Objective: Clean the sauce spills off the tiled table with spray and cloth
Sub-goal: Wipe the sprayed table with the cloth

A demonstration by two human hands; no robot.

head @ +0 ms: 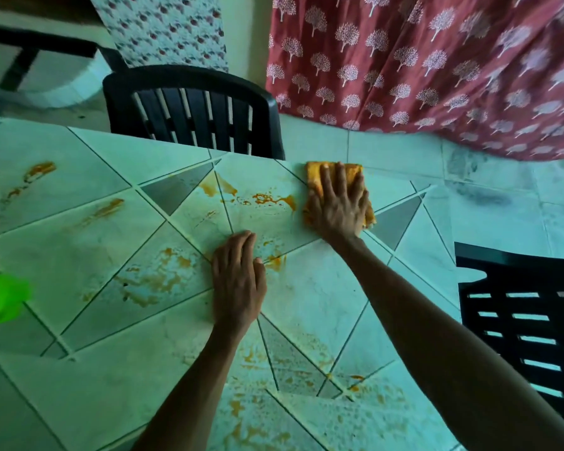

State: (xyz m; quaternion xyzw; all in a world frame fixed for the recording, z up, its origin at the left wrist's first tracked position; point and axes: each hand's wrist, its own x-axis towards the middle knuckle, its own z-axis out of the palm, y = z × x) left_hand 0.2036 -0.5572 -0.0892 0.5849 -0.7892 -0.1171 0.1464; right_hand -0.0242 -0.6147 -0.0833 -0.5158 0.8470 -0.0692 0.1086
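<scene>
The tiled table (79, 320) fills most of the head view and carries orange-brown sauce spills (267, 200) in several patches. My right hand (337, 203) presses flat, fingers spread, on a folded orange cloth (315, 177) near the table's far edge, just right of a spill. My left hand (238, 281) lies flat on the tiles in the middle, fingers straight and holding nothing, beside a smear (275, 260). A blurred bright green thing (0, 297), which may be the spray bottle, shows at the left edge.
A black slatted plastic chair (192, 109) stands at the table's far side. Another black chair (521, 320) stands at the right. A red tree-print curtain (420, 66) hangs beyond, above a pale tiled floor (502, 206).
</scene>
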